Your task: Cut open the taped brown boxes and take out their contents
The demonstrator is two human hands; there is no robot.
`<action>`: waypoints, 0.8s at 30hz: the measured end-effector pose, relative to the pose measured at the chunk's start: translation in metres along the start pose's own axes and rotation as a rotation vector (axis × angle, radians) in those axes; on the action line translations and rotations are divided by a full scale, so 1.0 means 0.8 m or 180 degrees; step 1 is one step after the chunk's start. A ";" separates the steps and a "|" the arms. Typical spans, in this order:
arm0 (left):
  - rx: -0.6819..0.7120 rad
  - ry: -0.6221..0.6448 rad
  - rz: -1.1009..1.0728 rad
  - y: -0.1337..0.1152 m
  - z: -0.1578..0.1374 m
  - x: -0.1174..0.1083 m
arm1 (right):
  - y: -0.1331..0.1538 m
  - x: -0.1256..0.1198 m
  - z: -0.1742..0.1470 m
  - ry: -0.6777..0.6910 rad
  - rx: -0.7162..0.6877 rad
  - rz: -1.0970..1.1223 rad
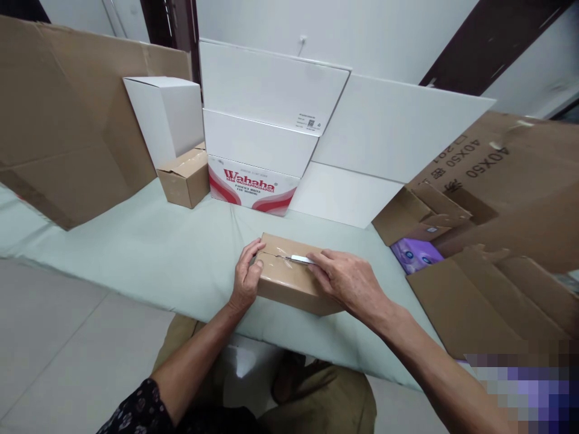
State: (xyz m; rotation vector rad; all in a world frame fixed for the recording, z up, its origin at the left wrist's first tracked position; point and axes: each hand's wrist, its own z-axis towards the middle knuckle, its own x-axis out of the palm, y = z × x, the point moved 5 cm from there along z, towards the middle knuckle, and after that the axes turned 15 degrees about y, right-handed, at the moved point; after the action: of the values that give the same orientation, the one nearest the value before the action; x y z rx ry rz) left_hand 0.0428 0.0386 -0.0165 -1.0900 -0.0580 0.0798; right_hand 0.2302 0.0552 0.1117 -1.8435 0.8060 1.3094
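Note:
A small brown cardboard box (289, 286) lies near the front edge of the cloth-covered table, with clear tape along its top seam. My left hand (247, 274) is closed around its left end, thumb on the near side and fingers at the far side. Over the top, my right hand (346, 277) grips a slim white-handled utility knife (299, 260). The knife points left, its tip on the taped seam. Whether the tip has gone through the tape, I cannot tell.
Behind stands a white carton (253, 187) marked Wahaha, beside white panels. At the left are a closed small brown box (183, 178), a white box (174, 120) and a large cardboard sheet (76, 120). Open brown cartons (484, 301) and a purple box (416, 255) occupy the right.

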 end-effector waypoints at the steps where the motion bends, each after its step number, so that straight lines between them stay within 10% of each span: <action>1: 0.0003 0.0007 -0.0003 0.000 0.000 0.000 | 0.000 0.000 0.000 -0.0010 -0.0024 0.0004; 14: -0.0042 0.0016 0.0031 -0.002 -0.001 -0.001 | -0.009 -0.001 -0.011 -0.0251 -0.0071 0.0311; 20: -0.0067 0.0007 0.0031 0.000 -0.004 -0.002 | -0.160 0.039 -0.070 -0.1375 0.1255 0.1945; 24: -0.0074 0.0019 0.0003 0.000 -0.003 -0.001 | -0.221 0.063 -0.110 -0.1251 0.1985 0.2269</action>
State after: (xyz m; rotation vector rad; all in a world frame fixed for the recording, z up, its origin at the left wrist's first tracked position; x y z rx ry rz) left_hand 0.0426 0.0363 -0.0180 -1.1134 -0.0531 0.0768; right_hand 0.4332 0.0730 0.1184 -0.7876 1.5086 1.5271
